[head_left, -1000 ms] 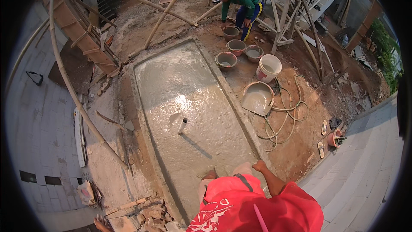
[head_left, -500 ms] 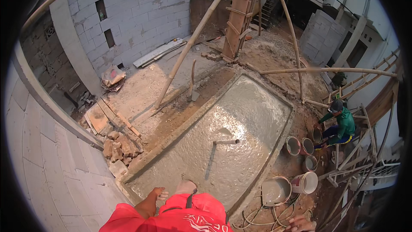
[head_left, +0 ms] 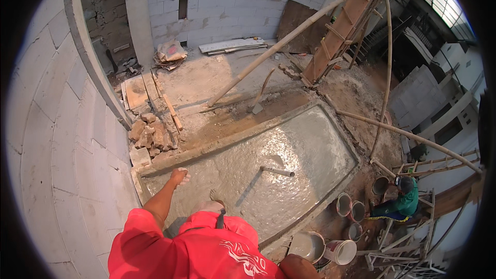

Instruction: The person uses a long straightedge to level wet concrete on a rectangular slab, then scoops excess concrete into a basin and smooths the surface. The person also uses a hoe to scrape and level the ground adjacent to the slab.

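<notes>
My left arm reaches forward past my red shirt, and my left hand (head_left: 180, 176) hangs over the wet grey concrete (head_left: 243, 173). It holds nothing that I can see; its fingers look loosely stretched. My bare foot (head_left: 217, 196) stands in the concrete near the lower end of the slab. A grey pipe (head_left: 277, 171) sticks up from the middle of the slab and casts a long shadow. Of my right arm only a bent part (head_left: 298, 267) shows at the lower edge. My right hand is out of view.
A concrete-filled bucket (head_left: 308, 245), a white bucket (head_left: 341, 252) and several smaller pails (head_left: 344, 204) stand along the right edge. A person in green (head_left: 405, 196) crouches there beside another bucket. Bamboo poles (head_left: 294, 41) cross overhead. Broken stones (head_left: 149, 133) lie by the left wall; a hoe (head_left: 262, 93) stands beyond.
My left hand has moved forward over the concrete. My right hand has gone out of view at the lower edge. The whole view has turned. The person in green leans lower over a bucket.
</notes>
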Motion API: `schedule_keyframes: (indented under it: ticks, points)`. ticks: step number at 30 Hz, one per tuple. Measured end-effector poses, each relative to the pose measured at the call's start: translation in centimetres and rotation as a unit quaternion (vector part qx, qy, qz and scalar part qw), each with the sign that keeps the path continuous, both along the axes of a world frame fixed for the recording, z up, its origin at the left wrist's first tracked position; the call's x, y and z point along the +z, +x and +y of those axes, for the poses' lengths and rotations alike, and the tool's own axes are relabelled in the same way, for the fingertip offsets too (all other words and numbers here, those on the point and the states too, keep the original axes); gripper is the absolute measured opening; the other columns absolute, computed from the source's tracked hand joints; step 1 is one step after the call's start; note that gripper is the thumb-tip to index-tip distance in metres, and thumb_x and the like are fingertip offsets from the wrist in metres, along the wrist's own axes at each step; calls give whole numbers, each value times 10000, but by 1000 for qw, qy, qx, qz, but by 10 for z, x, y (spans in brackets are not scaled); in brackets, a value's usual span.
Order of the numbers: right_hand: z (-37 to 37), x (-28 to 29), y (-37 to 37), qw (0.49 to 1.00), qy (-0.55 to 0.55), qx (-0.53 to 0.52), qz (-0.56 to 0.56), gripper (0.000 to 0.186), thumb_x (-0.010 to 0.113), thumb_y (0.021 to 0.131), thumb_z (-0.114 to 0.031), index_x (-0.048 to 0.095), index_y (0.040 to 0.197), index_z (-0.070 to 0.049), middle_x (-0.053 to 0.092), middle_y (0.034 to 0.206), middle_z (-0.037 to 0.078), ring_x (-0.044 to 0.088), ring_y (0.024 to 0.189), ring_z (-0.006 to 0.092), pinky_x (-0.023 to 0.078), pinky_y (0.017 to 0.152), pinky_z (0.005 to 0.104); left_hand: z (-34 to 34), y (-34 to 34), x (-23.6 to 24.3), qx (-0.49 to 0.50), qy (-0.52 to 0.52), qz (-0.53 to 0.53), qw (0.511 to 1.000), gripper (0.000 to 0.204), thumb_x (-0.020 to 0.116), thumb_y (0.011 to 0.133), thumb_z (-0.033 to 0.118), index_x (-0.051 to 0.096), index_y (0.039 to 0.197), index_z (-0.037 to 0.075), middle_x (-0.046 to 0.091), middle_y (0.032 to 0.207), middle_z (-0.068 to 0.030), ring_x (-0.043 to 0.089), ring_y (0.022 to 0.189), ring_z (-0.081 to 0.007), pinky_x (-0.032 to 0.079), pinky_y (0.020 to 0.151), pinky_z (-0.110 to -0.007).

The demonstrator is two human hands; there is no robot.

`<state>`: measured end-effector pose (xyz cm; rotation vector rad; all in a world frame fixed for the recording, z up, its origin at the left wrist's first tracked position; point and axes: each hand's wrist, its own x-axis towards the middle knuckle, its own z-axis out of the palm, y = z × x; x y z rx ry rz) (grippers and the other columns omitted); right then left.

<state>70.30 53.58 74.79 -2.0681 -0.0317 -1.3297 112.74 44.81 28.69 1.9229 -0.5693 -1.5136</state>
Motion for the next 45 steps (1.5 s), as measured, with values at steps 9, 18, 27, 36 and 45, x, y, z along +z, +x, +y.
schedule_keyframes:
  ticks: [9, 18, 27, 36, 45]
  points:
    - [17, 56, -21, 988, -107, 102, 50, 234, 522, 995, -249, 664, 1135, -127, 629, 967, 73, 622, 829, 240, 517, 683, 365, 139, -33, -81, -111, 215, -11, 970, 389, 632, 908, 267, 600, 1159, -29, 682, 1032, -165, 682, 897, -305, 560, 683, -441]
    - [65, 4, -33, 982, -88, 108, 127, 701, 646, 905, -467, 386, 1443, -103, 647, 1225, 151, 664, 984, 391, 463, 814, 661, 62, -41, -71, -129, 135, 40, 982, 392, 513, 964, 272, 521, 1293, 60, 694, 1130, -110, 677, 882, -247, 537, 695, -420]
    - [143, -10, -31, 937, 44, -287, -196, 104, 636, 929, -53, 637, 941, 50, 664, 778, 209, 678, 680, 290, 572, 569, 387, -13, -45, -45, -240, 88, 63, 965, 490, 544, 967, 333, 488, 1393, 98, 651, 1235, -77, 648, 1017, -224, 495, 837, -366]
    - [138, -7, -21, 962, 127, -207, -122, 92, 651, 924, -70, 632, 896, 15, 644, 758, 154, 652, 660, 265, 523, 533, 365, 8, -55, -54, -309, 166, -14, 936, 497, 543, 960, 351, 504, 1393, 108, 651, 1221, -51, 620, 1001, -202, 486, 861, -359]
    - [87, -20, -19, 968, 143, -144, -146, 103, 666, 918, -88, 627, 851, -19, 624, 737, 99, 626, 639, 240, 474, 497, 343, 60, -9, -88, -228, 176, -3, 958, 487, 573, 945, 318, 537, 1352, 53, 649, 1194, -110, 613, 899, -220, 513, 790, -349]
